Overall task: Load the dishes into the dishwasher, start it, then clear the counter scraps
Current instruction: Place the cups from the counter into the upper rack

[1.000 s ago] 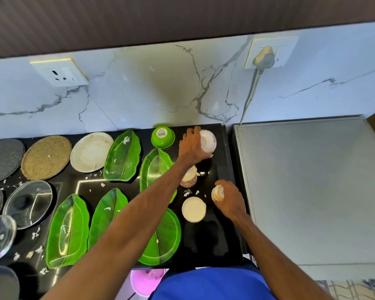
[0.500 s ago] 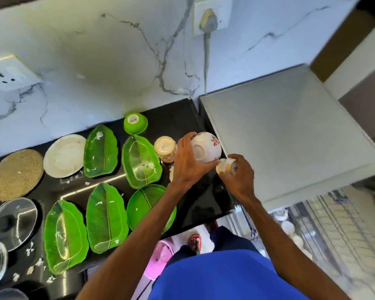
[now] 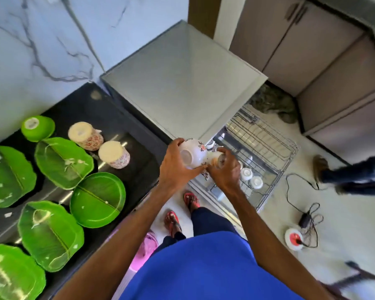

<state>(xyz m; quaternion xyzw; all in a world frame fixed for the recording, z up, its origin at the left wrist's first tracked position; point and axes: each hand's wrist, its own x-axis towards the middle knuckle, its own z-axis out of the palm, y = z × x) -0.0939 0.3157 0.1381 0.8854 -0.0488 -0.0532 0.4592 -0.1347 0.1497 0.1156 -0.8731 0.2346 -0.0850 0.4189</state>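
Note:
My left hand (image 3: pixel 175 167) grips a white floral bowl (image 3: pixel 193 155) turned on its side. Right beside it, my right hand (image 3: pixel 224 172) holds a small cream cup (image 3: pixel 218 159). Both hands hover over the pulled-out wire rack (image 3: pixel 266 148) of the grey dishwasher (image 3: pixel 182 83), where several small white cups (image 3: pixel 251 177) sit. On the black counter (image 3: pixel 108 105) remain two upside-down floral cups (image 3: pixel 114 154), a green bowl (image 3: pixel 37 127) and several green leaf-shaped plates (image 3: pixel 64 162) with white scraps on them.
A pink bin (image 3: pixel 146 250) stands on the floor below the counter edge. Another person's foot and leg (image 3: pixel 333 176) are at the right, near a cable and white extension reel (image 3: pixel 294 239). Grey cabinets (image 3: pixel 325 61) line the far side.
Both hands lifted the bowl and the cup off the counter and carried them right, over the dishwasher rack. My view swung right and down.

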